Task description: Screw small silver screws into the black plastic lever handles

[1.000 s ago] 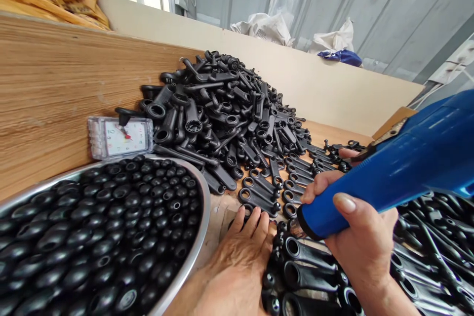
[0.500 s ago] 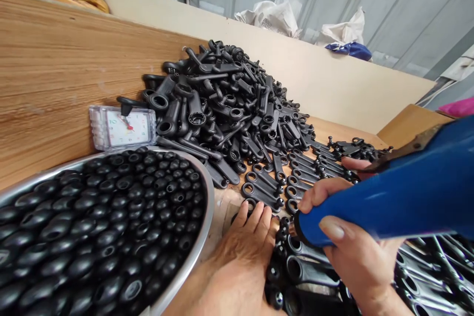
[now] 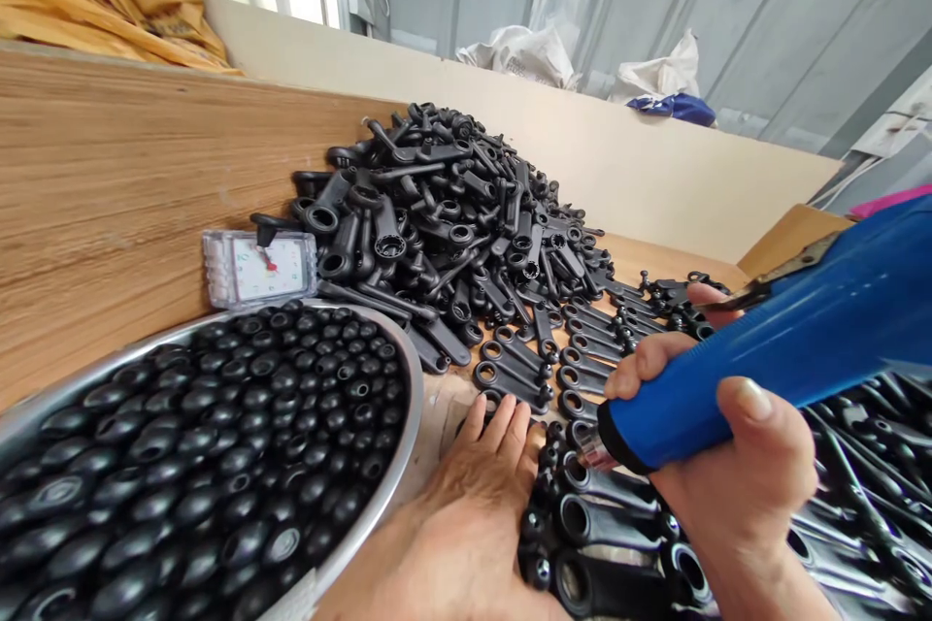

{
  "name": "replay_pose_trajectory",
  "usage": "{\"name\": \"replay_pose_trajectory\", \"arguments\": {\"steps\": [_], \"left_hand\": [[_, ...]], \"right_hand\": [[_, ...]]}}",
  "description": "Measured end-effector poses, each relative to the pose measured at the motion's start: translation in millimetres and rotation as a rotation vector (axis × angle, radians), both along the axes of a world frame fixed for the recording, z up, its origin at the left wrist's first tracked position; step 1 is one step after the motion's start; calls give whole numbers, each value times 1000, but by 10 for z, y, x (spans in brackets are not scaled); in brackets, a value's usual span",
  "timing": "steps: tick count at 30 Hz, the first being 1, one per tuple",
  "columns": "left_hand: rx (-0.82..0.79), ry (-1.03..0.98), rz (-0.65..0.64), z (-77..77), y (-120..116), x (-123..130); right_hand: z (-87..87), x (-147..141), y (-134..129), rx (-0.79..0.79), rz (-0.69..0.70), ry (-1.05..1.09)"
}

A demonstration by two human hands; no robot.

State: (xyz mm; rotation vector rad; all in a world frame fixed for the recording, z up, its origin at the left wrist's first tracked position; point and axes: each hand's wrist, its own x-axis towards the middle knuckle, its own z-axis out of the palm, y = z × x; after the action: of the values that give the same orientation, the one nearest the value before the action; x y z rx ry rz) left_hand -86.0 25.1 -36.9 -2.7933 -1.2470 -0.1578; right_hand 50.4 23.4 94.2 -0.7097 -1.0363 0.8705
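Observation:
My left hand (image 3: 484, 480) lies flat, fingers stretched out and close together, over black crank handles on the worktop. Its fingertips touch a ringed end. In my right hand (image 3: 735, 466) is a blue tool that looks like a power screwdriver (image 3: 757, 340), with a black collar, a metal lever on top and a short shiny tip pointing down left. My right thumb is raised along its side. The tip hovers close to the ringed ends of a row of crank handles (image 3: 608, 519) right of my left hand; whether it touches one I cannot tell.
A metal bowl (image 3: 415, 408) full of black oval knobs (image 3: 218, 427) stands at left. Behind it are a small clear-cased clock (image 3: 258, 267) and a big heap of loose crank handles (image 3: 451, 204). More handles lie in rows at right. A pale board (image 3: 655, 175) edges the back.
The blue power screwdriver has shifted right and tilted more steeply, its tip drawn away from my left fingers. My right thumb has lifted. My left hand stays put; the view has tipped slightly upward.

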Motion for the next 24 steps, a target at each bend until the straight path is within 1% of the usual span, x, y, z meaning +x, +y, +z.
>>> {"name": "replay_pose_trajectory", "arguments": {"steps": [9,17,21,24], "left_hand": [[-13,-7,-47,-56,53,-10],[1,-19,-33,-40,24,-1],[9,-20,1,1,-8,-1],[9,-18,1,25,-13,5]], "right_hand": [[-66,-17,15,-7,30,-16],[-102,-20,19,5,41,-50],[-93,-31,-4,28,72,-81],[-113,-4,-28,40,78,-126]]}}
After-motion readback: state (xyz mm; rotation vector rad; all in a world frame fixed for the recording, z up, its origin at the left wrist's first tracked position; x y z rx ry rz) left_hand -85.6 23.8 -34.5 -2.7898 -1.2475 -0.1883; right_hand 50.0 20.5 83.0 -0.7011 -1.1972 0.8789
